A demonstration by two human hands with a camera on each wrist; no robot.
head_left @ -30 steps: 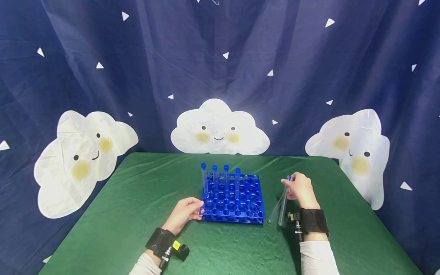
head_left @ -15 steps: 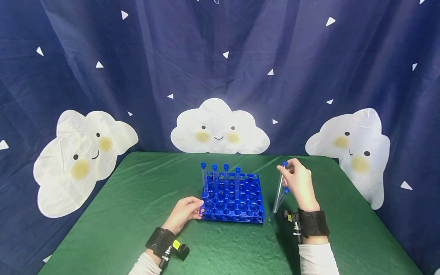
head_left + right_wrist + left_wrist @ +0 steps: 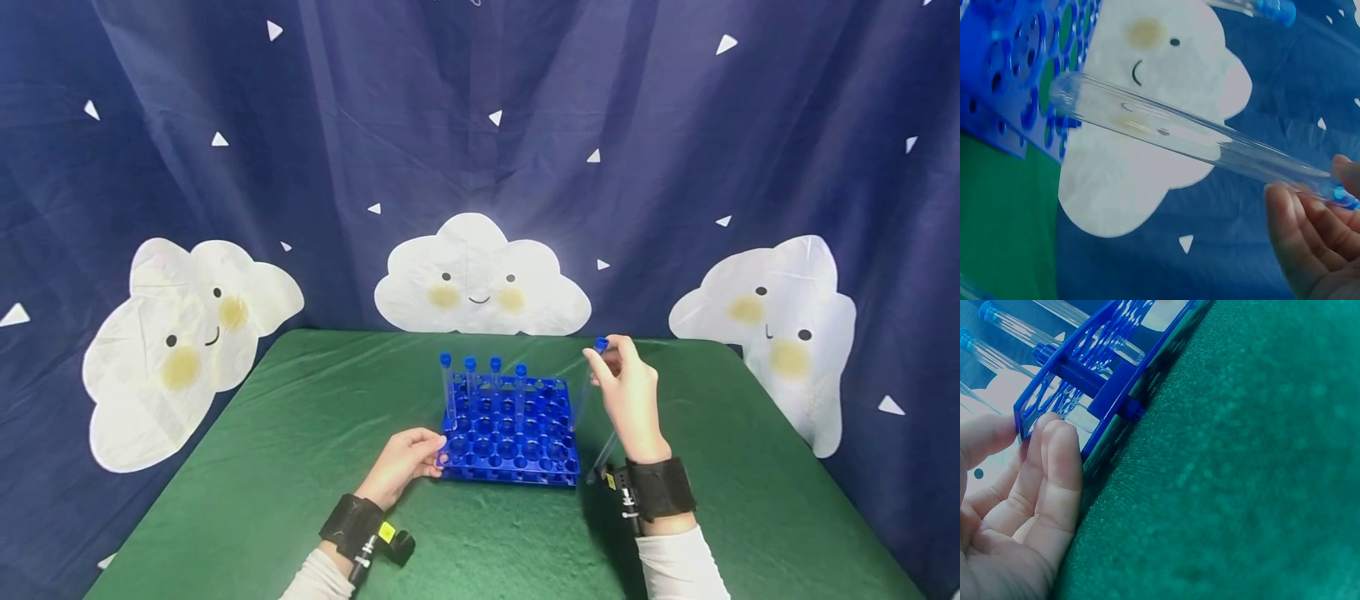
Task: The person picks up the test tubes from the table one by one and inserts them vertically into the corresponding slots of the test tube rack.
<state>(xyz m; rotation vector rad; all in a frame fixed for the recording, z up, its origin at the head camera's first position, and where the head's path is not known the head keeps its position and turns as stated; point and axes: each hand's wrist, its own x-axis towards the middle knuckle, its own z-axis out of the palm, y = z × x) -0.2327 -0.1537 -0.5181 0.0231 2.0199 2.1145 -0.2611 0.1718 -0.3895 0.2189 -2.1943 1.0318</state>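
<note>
A blue test tube rack (image 3: pixel 510 478) stands on the green table, with several clear blue-capped test tubes (image 3: pixel 521 392) upright in its back and left part. My left hand (image 3: pixel 402 467) grips the rack's front left corner; in the left wrist view its thumb and fingers meet the rack's end (image 3: pixel 1054 369). With my right hand (image 3: pixel 632 404) I pinch another test tube (image 3: pixel 1160 125) just below its blue cap (image 3: pixel 602 343). That tube slants, its rounded lower end near the rack's right side. Whether the two touch, I cannot tell.
A further test tube (image 3: pixel 602 458) lies on the green table (image 3: pixel 480 542) right of the rack, partly hidden by my right hand and wrist. Behind the table hangs a dark blue curtain (image 3: pixel 480 100) with white clouds.
My right hand has raised the test tube from the table and carried it left to the rack's right side. The left hand keeps its place on the rack.
</note>
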